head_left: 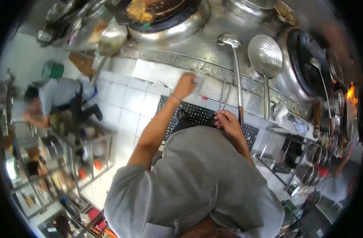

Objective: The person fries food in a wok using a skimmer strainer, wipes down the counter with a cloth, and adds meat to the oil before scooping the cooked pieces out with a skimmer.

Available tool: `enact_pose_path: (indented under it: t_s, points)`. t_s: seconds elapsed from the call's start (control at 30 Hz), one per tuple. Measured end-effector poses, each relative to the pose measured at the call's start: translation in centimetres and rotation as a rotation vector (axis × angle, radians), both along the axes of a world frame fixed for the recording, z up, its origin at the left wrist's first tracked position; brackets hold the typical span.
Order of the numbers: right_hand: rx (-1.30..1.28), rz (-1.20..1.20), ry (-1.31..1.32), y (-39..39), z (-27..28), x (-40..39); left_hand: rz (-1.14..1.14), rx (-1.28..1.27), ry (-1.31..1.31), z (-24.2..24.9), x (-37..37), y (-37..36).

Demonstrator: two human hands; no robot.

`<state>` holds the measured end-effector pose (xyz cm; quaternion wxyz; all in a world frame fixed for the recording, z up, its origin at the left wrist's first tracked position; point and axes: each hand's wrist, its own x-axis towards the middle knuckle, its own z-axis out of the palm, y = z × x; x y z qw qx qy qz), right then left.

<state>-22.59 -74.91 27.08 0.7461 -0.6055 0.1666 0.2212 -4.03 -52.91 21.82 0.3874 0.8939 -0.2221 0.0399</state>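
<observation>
My left hand (184, 86) is closed in a fist over the front ledge of the stove (169, 55). A small pale, translucent bit (196, 80) shows at its fingers; I cannot tell what it is. My right hand (228, 122) is held in front of my waist, thumb and fingers curled together. Just beyond its fingertips a pair of thin metal rods (224, 92), like slim tongs, runs down over the stove's front edge. Close by on the right lies a long-handled ladle (230, 39), and beside that a round perforated skimmer (265, 55), both handles pointing toward me.
A wok (171, 12) with yellow food residue sits on the burner ahead; another dark wok (302, 59) is at the right. Flames (351, 93) rise farther right. One person (62, 93) bends by a metal rack (90, 146) at the left. A black perforated mat (197, 113) covers the floor.
</observation>
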Motion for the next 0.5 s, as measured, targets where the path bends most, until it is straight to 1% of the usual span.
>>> enact_pose_path:
  t_s: [0.03,0.07,0.13,0.17,0.23,0.27,0.3,0.33,0.37,0.4,0.43,0.5]
  points:
    - [-0.025,-0.011,-0.004,-0.3,0.3,-0.2,-0.024,0.032,-0.086,-0.4,-0.6,-0.8]
    - [-0.048,-0.026,-0.011,-0.5,0.4,-0.2,-0.009,0.043,-0.092,-0.5,-0.4,-0.6]
    - [-0.050,-0.033,-0.022,-1.3,0.1,-0.3,0.029,-0.017,0.190,0.9,0.1,-0.1]
    - [-0.064,-0.053,-0.026,-1.4,0.1,-0.4,0.036,-0.007,0.185,1.7,0.1,0.5]
    - [-0.072,-0.091,-0.006,-1.6,0.5,-0.5,0.001,-0.093,0.279,3.2,0.4,2.0]
    - [-0.087,-0.098,-0.036,-2.0,0.4,-0.6,0.040,-0.106,0.324,3.5,1.6,3.8]
    - [-0.103,-0.108,-0.063,-2.4,0.3,-0.8,0.098,-0.094,0.145,2.1,3.6,6.4]
    - [-0.065,-0.163,-0.079,-2.6,0.6,-1.1,0.196,0.033,0.023,2.1,5.3,9.6]
    - [-0.068,-0.178,-0.074,-3.0,1.0,-1.3,0.248,0.198,-0.243,-0.1,7.8,14.2]
    - [-0.115,-0.205,-0.081,-3.3,1.5,-1.4,0.533,0.322,-0.328,0.8,8.1,15.9]
    - [-0.162,-0.230,-0.087,-3.7,1.8,-1.5,0.655,0.427,-0.272,0.3,8.6,18.4]
    - [-0.185,-0.264,-0.086,-4.5,1.7,-1.6,0.619,0.476,0.129,-1.3,10.2,22.5]
